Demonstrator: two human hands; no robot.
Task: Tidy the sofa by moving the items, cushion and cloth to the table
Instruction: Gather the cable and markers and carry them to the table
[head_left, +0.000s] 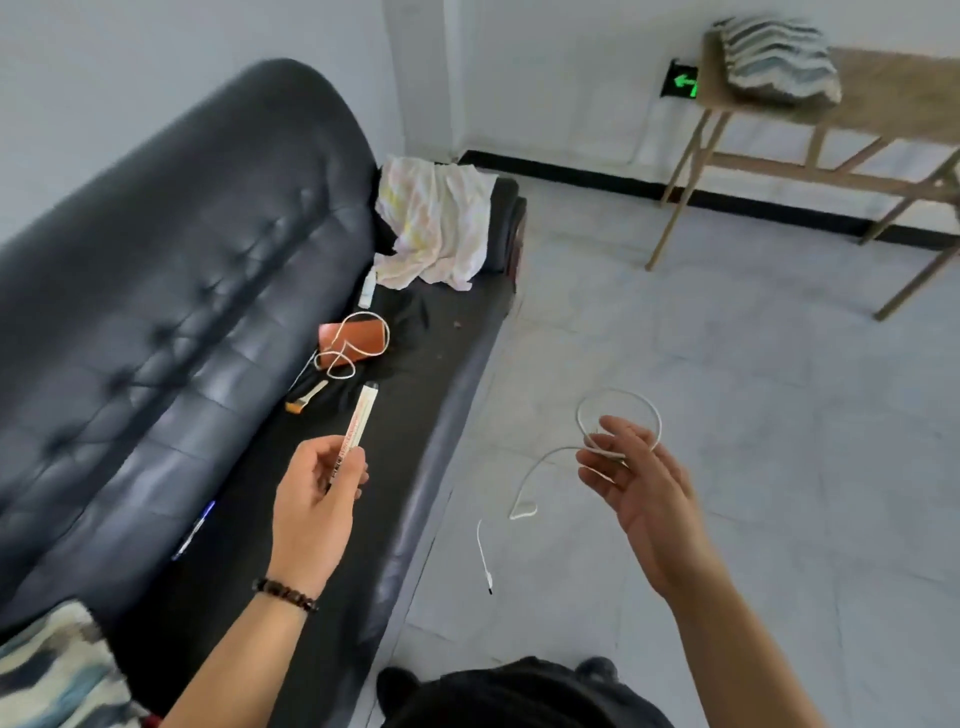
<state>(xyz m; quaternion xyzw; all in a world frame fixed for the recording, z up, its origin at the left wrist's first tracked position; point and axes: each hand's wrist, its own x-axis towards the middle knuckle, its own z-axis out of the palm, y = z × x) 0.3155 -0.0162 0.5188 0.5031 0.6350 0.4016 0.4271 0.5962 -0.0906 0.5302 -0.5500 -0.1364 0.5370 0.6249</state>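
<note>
Tube (359, 423) in left hand (310, 512) grip near sofa (182, 260) front edge; white cable (642, 399) in right hand (652, 501) grip over open floor (753, 374).

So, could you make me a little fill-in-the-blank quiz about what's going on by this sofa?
1. The right hand holds a looped cable whose colour is ____.
2. The striped cushion in the far corner lies on the ____.
3. The cloth lies crumpled at the far end of the black ____.
4. The slim white tube is pinched in the ____ hand.

Missing words: white; table; sofa; left, meaning the left hand.
</note>
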